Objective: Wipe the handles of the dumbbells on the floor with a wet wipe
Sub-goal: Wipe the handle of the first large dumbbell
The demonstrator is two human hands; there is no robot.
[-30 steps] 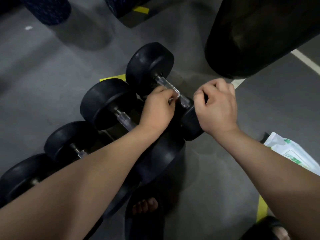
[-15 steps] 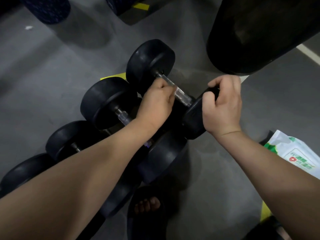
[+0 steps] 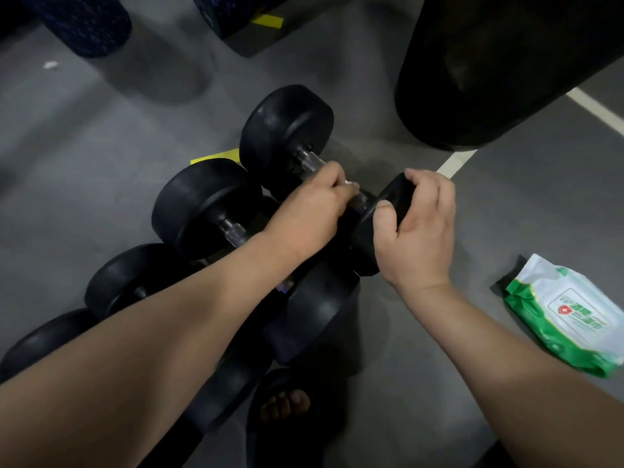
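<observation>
**Four dumbbells, one handle in hand**

Four dumbbells lie side by side on the grey floor [image 3: 101, 163]. The work is on the farthest dumbbell [image 3: 287, 130], whose handle [image 3: 309, 162] shows as a short bright stub beside the far head. The left hand [image 3: 310, 214] is curled round the rest of that handle. A pale scrap at its fingertips looks like the wet wipe [image 3: 351, 184], though it is too small to be sure. The right hand [image 3: 418, 231] grips the rim of the near head, thumb on one side and fingers hooked over the top — steadying it, by the look of it.

So one handle is being wiped. The second dumbbell [image 3: 206, 207] shows a bare stretch of handle with nothing on it. The third dumbbell [image 3: 131, 278] and fourth dumbbell [image 3: 40, 336] are mostly hidden under the left forearm. Nothing shows whether any of these three has been cleaned — I would judge the task somewhere in its middle at best.

The wipe packet [image 3: 567, 315] lies on the floor to the right, well apart from the row. A large black cylinder [image 3: 506, 62] stands beyond it, and a sandalled foot [image 3: 287, 407] rests near the bottom edge of the view.
</observation>
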